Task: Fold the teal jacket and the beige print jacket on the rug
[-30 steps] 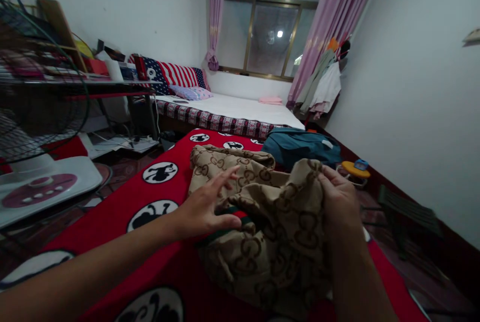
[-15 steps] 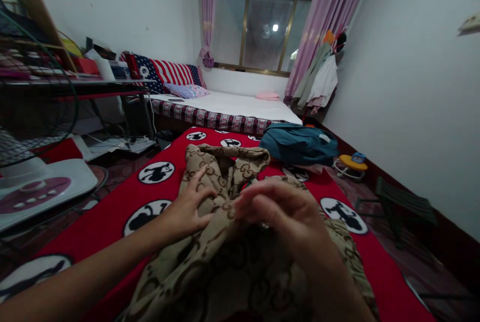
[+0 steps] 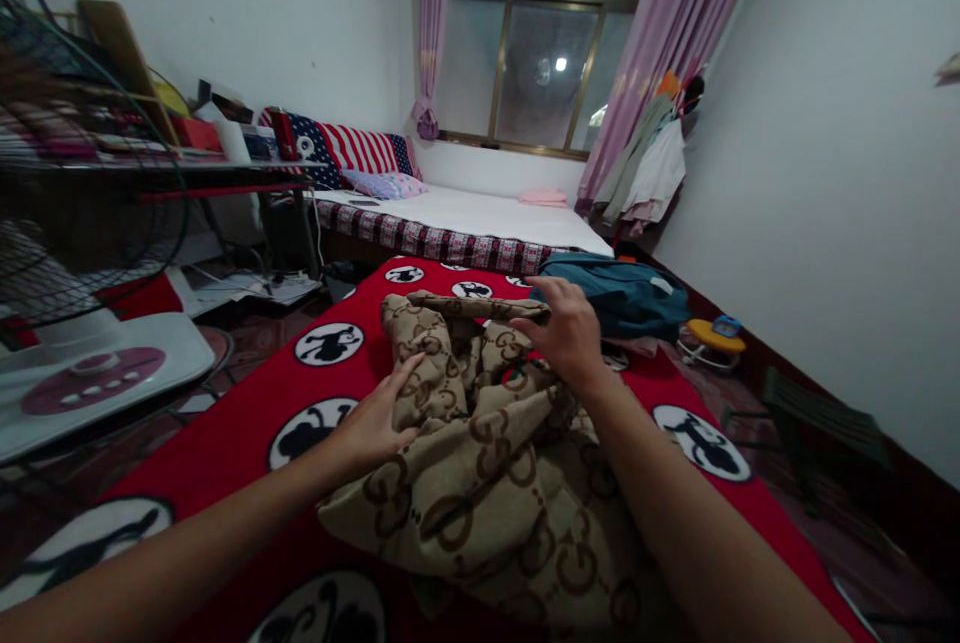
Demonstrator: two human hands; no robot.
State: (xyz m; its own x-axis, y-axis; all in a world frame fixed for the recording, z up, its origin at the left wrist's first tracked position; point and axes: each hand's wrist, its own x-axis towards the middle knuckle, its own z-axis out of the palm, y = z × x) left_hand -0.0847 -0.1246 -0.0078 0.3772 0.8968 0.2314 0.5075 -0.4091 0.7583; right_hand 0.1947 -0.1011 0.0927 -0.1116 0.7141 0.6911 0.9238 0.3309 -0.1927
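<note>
A tan garment (image 3: 480, 483) with a brown letter pattern lies bunched on a red cloth (image 3: 247, 413) printed with white ovals and black figures. My left hand (image 3: 379, 418) rests against the garment's left side, fingers spread. Above its upper right part is my right hand (image 3: 566, 328), thumb and fingers apart near the rolled top edge. Some of the garment is hidden behind my right forearm.
Behind the red cloth's far right part lies a teal garment (image 3: 622, 293). A white bed (image 3: 480, 213) stands under the window. To the left are a fan (image 3: 97, 368) and a cluttered desk (image 3: 247, 163); a yellow stool (image 3: 716, 335) is at the right.
My right hand has moved forward, away from me, to the garment's far edge. The garment's near part has folded over and spread to the left. My left hand stays on its left side.
</note>
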